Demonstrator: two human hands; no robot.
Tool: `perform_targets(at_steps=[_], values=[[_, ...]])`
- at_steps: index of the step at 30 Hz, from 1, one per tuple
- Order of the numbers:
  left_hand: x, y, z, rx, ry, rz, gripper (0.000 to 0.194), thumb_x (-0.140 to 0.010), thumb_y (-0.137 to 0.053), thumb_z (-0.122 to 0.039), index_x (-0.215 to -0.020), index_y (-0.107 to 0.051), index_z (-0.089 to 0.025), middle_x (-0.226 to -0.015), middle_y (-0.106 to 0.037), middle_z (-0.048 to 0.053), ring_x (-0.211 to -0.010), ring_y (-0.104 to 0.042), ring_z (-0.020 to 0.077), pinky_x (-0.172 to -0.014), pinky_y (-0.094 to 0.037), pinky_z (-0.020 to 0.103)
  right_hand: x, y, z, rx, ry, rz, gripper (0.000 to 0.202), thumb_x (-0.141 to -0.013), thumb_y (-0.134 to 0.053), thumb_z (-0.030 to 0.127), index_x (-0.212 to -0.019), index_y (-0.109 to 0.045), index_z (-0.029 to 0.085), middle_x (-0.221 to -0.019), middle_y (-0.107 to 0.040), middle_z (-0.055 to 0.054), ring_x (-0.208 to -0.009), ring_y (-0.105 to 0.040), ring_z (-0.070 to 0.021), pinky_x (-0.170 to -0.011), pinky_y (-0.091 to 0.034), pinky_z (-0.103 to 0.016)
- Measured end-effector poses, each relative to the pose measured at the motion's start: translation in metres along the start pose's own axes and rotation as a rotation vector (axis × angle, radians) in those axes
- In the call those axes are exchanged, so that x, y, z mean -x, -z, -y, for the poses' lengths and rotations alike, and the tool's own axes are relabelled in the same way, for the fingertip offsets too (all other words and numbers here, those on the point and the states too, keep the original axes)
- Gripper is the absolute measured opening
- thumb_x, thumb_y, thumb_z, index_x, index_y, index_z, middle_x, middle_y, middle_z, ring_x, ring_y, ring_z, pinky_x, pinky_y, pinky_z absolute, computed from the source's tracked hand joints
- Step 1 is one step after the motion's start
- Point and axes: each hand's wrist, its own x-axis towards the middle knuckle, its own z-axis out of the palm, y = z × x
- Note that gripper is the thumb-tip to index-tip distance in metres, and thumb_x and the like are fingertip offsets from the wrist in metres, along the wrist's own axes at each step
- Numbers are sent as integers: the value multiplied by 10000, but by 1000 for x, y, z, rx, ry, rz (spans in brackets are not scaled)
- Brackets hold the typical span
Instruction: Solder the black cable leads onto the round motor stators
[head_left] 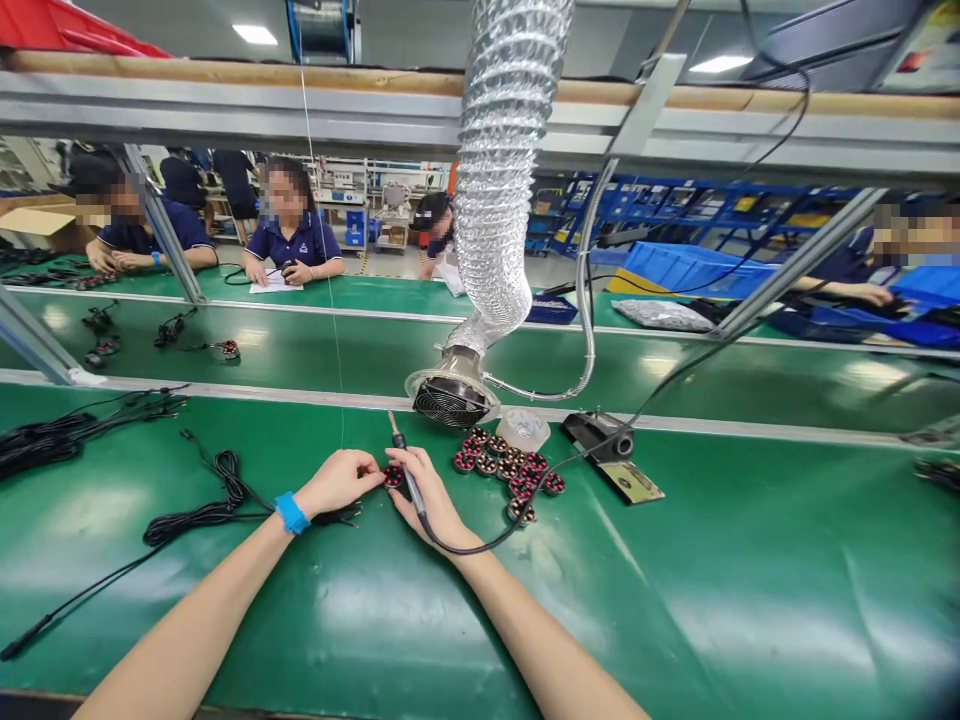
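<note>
A soldering iron (411,490) lies in my right hand (431,495), its tip pointing up and away from me. Between my two hands is a small round motor stator (392,476) with dark red windings; the fingers of my right hand reach its right side. My left hand (341,485), with a blue wrist strap (292,513), pinches at the stator's left edge. Whether a thin wire is also in those fingers is hidden. A black cable (225,512) in a tied bundle runs under my left wrist, its bare ends just past it.
Several stators (510,465) sit right of my hands, by a translucent tub (523,430) and a soldering iron stand (604,445). An extractor fan (451,395) hangs above. Solder wire (335,330) drops from an overhead spool (324,30). More cables (67,435) lie left. Co-workers sit opposite.
</note>
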Motion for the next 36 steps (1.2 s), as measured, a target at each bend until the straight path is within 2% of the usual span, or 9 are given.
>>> perform_targets(at_steps=[6, 10, 14, 18, 22, 25, 30, 33, 36], values=[[-4, -5, 0, 278, 123, 29, 238, -759, -562, -377, -708, -629, -155, -670, -628, 15, -615, -517, 146, -609, -391, 260, -3, -7, -6, 109, -62, -28, 578, -792, -636, 72, -1318, -499, 267, -1183, -504, -67, -937, -620, -175, -880, -534, -309], [-4, -4, -1, 310, 116, -80, 213, -771, -560, -354, -687, -596, -162, -662, -601, 4, -623, -515, 137, -621, -408, 254, -4, -9, -6, 155, -66, -46, 584, -781, -662, 72, -1312, -504, 257, -1170, -504, -71, -927, -616, -188, -873, -532, -324], [5, 5, -6, 1, -57, -237, 181, -853, -532, -297, -838, -658, -168, -744, -592, 8, -623, -495, 124, -620, -406, 247, -3, -5, -6, 97, -94, -41, 635, -762, -706, 87, -1333, -480, 250, -1201, -488, -78, -949, -617, -194, -898, -530, -343], [14, 9, -8, -421, -317, -130, 248, -949, -465, -256, -1038, -692, -208, -917, -614, 38, -671, -535, 124, -631, -403, 248, -3, -2, -6, -15, -38, -28, 654, -779, -644, 39, -1364, -445, 255, -1246, -474, -79, -1071, -592, -194, -973, -495, -345], [16, 2, -7, -611, -325, -96, 311, -986, -431, -292, -871, -699, -183, -876, -613, 42, -623, -529, 127, -574, -361, 252, -3, -4, -7, -30, -42, -27, 631, -786, -604, 21, -1353, -460, 257, -1241, -472, -74, -1007, -606, -172, -946, -503, -329], [13, -6, -9, -423, -218, -130, 294, -955, -474, -281, -778, -684, -177, -793, -622, 31, -632, -540, 135, -599, -377, 254, -3, -6, -7, 12, -56, -27, 612, -781, -629, 42, -1334, -481, 259, -1217, -481, -68, -962, -610, -173, -920, -511, -328], [4, -6, -12, 215, 64, -265, 276, -856, -596, -391, -758, -690, -150, -678, -644, 24, -653, -573, 165, -635, -437, 269, -5, -6, -4, 58, -67, -33, 591, -773, -649, 46, -1305, -496, 254, -1180, -501, -66, -960, -609, -190, -895, -519, -334], [2, 0, -10, 173, 52, -342, 297, -853, -597, -421, -843, -732, -157, -724, -653, 32, -680, -571, 170, -665, -434, 282, -5, -5, -2, 47, -79, -32, 585, -769, -667, 44, -1294, -500, 241, -1187, -497, -73, -959, -614, -192, -902, -523, -345], [1, 1, -8, -52, -59, -256, 266, -876, -559, -370, -842, -749, -188, -775, -633, 34, -709, -559, 167, -683, -406, 286, -5, -5, -1, 26, -93, -41, 585, -767, -678, 41, -1290, -500, 235, -1186, -494, -75, -949, -621, -187, -904, -525, -346]])
